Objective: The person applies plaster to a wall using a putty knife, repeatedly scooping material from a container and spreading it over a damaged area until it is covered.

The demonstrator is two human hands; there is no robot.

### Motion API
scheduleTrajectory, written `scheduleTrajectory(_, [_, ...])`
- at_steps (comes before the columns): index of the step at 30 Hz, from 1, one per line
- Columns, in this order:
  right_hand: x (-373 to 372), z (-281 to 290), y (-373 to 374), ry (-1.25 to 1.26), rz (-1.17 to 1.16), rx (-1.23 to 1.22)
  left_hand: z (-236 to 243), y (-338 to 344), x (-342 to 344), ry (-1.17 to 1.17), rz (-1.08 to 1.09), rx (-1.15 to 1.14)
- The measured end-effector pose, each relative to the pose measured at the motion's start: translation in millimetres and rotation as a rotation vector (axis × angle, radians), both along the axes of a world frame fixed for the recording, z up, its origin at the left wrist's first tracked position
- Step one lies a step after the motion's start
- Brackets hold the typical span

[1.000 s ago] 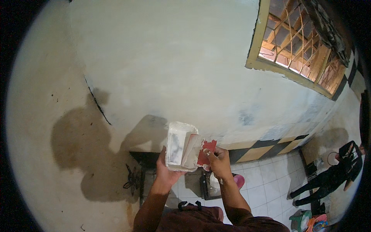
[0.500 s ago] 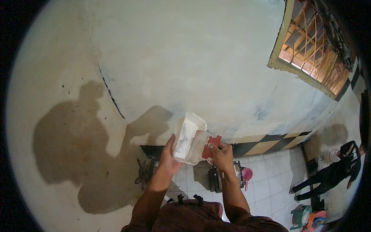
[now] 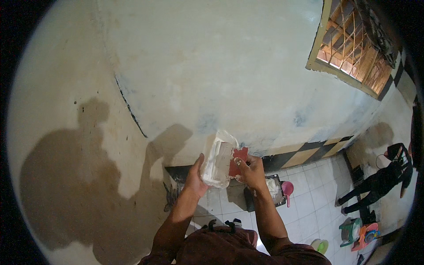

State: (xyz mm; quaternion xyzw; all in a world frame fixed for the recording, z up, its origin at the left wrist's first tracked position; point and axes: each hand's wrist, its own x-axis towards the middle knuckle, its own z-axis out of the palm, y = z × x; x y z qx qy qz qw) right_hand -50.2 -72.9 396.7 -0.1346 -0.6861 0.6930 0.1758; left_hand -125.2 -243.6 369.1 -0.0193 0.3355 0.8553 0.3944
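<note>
In front of me I hold a white rectangular trough [image 3: 209, 164], smeared with white paste, before a patchy pale wall [image 3: 207, 79]. My left hand [image 3: 196, 180] is closed round its left side, the thumb at the rim. My right hand [image 3: 252, 173] grips a putty knife by its red handle [image 3: 239, 161], and the wide paste-coated blade [image 3: 225, 158] lies over the trough's right side. White paste sticks to my right fingers. The blade hides part of the trough's inside.
Below my right forearm stands a black container [image 3: 277, 194] with white material, beside a pink dipper [image 3: 288, 189] on the tiled floor [image 3: 304, 194]. A barred window [image 3: 353, 53] is at upper right. Someone in dark clothes [image 3: 377, 179] stands at right, near green [image 3: 349, 232] and orange objects [image 3: 365, 240].
The blade has shifted slightly left over the trough, with my right hand. My view has moved a little, so the floor objects show more.
</note>
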Motion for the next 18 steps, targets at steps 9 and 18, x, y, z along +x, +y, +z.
scheduleTrajectory(9, [6, -15, -21, 0.093, -0.111, -0.210, 1, -8, 13, 0.003, -0.156, -0.087])
scheduleTrajectory(18, [24, 2, -36, 0.148, -0.187, -0.336, 0, -13, 6, -0.036, -0.158, -0.061])
